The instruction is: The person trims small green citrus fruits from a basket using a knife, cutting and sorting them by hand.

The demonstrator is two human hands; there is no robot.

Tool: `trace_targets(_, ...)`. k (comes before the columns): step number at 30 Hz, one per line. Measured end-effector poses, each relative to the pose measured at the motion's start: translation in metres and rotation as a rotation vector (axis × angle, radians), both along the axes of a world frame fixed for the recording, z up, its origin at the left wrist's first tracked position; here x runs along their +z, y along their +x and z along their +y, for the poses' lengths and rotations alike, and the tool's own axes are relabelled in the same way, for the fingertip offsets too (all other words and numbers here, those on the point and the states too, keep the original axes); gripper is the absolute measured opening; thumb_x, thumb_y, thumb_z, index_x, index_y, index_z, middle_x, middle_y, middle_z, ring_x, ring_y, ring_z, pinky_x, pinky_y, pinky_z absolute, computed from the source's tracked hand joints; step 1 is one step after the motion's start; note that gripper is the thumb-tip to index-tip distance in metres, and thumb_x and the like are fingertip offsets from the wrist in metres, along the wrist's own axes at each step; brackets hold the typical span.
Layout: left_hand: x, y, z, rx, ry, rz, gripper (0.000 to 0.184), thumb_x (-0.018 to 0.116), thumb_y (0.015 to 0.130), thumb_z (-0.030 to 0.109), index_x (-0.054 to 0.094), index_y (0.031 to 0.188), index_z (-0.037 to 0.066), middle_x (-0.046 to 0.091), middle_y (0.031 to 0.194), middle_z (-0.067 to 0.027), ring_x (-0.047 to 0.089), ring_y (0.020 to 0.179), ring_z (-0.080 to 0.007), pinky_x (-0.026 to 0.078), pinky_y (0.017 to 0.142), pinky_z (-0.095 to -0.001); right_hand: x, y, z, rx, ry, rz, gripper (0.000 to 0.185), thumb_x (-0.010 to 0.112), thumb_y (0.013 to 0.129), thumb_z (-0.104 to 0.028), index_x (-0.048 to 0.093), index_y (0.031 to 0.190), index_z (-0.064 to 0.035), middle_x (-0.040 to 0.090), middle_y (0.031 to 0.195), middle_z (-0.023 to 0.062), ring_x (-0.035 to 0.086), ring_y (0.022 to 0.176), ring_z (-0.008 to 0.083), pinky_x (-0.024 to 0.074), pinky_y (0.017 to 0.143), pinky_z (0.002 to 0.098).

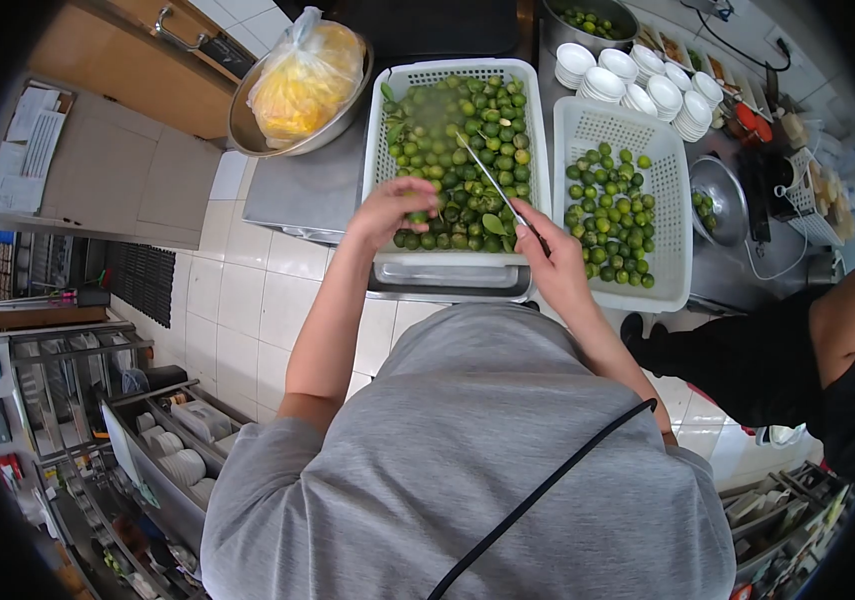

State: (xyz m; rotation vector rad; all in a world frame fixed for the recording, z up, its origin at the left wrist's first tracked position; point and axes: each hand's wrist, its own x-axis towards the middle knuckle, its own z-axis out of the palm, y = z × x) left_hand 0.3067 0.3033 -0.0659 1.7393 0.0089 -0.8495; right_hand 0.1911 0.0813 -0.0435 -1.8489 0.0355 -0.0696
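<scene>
My left hand (398, 210) is over the near left part of a white perforated basket (376, 150) full of small green limes (493, 120). Its fingers are curled around a lime (418, 216), partly hidden by them. A knife with a thin metal blade (489, 174) is in my right hand (556, 255), its tip pointing away over the limes. Just under the blade, a green leaf (494, 224) lies on the fruit.
On the right stands a second white basket (673, 190) with fewer limes. Behind it are stacked white bowls (638, 80). A metal bowl (248, 130) with a bag of yellow pieces (308, 85) is at the left. Another person's leg (758, 340) is close on the right.
</scene>
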Motion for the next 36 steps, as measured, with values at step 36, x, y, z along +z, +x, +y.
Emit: trace_targets(36,0.038,-0.017,-0.073,0.206,-0.362,-0.42,0.019,0.062,0.074,0.002,0.054,0.092,0.001,0.054,0.083,-0.0021,0.057,0.073,-0.0102,0.051,0.059,-0.0243,-0.005,-0.012,0.001,-0.083,0.188,-0.001,0.032,0.048,0.087,-0.014,0.05,0.117,-0.0059,0.051,0.065,0.0004,0.047,0.059,0.006,0.0396,0.055,0.0205)
